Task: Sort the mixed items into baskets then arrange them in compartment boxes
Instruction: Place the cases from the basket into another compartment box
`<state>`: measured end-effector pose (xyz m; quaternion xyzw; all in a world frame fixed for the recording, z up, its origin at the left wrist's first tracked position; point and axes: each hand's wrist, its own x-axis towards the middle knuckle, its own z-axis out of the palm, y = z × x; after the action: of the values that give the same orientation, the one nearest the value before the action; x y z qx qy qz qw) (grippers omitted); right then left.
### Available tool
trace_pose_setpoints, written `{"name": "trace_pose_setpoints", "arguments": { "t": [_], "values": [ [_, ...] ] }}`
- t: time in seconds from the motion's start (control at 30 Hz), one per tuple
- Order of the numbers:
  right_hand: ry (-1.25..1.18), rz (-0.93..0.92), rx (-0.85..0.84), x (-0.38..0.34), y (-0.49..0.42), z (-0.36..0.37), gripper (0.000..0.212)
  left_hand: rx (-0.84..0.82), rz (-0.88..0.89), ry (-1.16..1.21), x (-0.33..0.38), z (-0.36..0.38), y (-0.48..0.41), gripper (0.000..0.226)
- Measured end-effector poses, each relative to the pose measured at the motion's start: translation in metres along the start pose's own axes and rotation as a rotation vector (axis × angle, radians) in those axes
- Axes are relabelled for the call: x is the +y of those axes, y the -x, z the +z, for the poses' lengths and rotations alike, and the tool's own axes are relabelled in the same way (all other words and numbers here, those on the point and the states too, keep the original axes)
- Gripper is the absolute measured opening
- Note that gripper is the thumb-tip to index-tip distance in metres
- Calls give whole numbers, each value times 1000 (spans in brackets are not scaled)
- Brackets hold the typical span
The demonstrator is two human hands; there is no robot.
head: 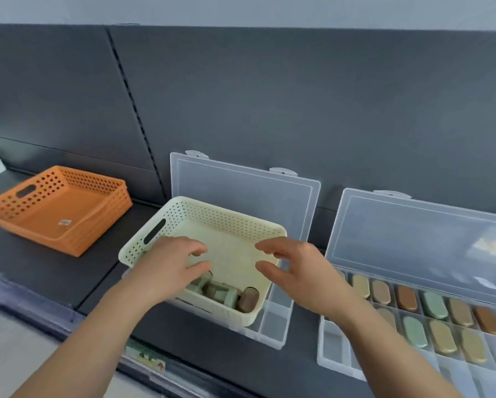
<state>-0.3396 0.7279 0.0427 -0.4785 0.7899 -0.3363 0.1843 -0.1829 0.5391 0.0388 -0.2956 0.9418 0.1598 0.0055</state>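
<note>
The cream basket point(229, 222) is tilted on the open middle compartment box point(275, 326), with a few green and brown items point(248, 300) gathered in its near corner. The left hand point(169, 265) and the right hand point(298, 268) are held spread above it, with nothing gripped.

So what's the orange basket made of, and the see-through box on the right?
The orange basket looks like moulded plastic: smooth matte walls, neat rows of holes, a cut-out handle. The see-through box looks like stiff clear plastic, slightly frosted; the dark wall shows through its raised lid.
</note>
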Motion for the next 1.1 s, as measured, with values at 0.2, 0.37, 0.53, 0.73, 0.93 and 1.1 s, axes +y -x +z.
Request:
{"name": "trace_pose_setpoints", "arguments": {
  "t": [0.2,0.37,0.53,0.73,0.93,1.1],
  "values": [
    [-3,88,-158,-21,-27,33,38,-217,127,-96,-21,3,-24,42],
    [32,128,-282,-29,-30,46,37,-200,216,-10,-30,1,-22,42],
    [67,138,-350,-36,-29,50,32,-116,228,352,-43,3,-21,31],
    [41,170,-369,-38,-27,50,38,154,189,610,-55,14,-20,39],
    [-144,209,-295,-38,-25,46,36,239,135,781,-50,15,-18,36],
    [-587,296,130,-37,-12,32,15,94,175,1199,-23,1,-19,21]
  ]
}}
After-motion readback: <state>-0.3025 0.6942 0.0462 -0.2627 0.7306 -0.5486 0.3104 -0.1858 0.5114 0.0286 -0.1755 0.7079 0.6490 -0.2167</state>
